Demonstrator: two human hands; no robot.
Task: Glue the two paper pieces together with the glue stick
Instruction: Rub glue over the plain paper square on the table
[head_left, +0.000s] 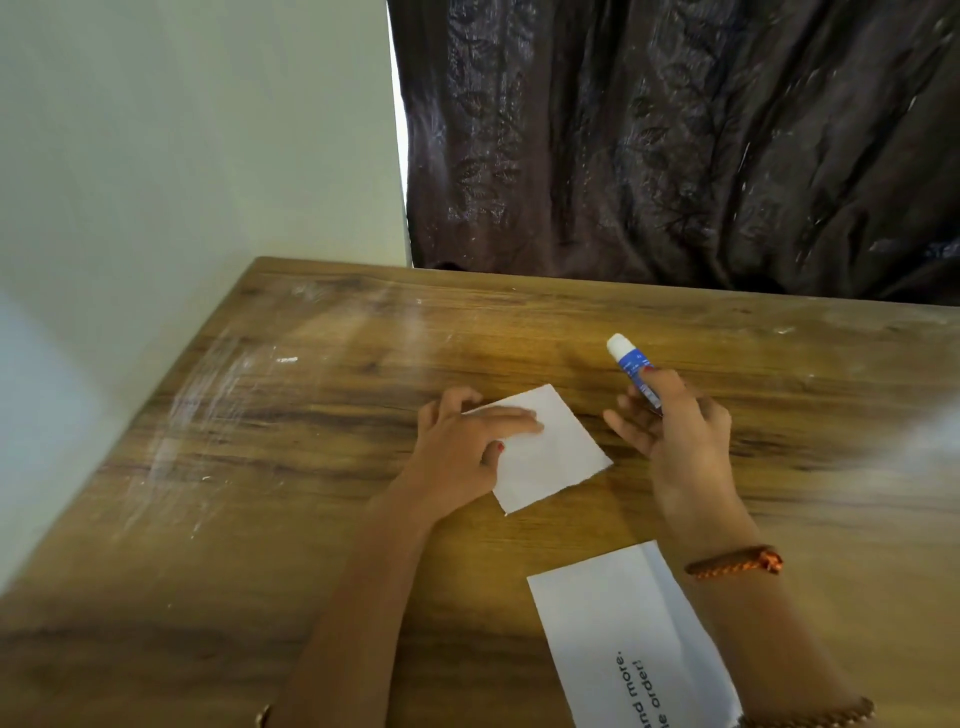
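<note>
A small blank white paper piece (553, 452) lies on the wooden table (311, 415) near its middle. My left hand (467, 441) rests flat on the left part of this paper, fingers spread over it. My right hand (675, 421) is just right of the paper and grips a blue and white glue stick (631, 364), which points up and to the left, its white end clear of the paper. A second white paper piece (623, 639) with black printed text lies nearer to me, partly under my right forearm.
A pale wall runs along the table's left edge. A dark patterned curtain (675, 145) hangs behind the far edge. An orange braided band (737, 564) is on my right wrist.
</note>
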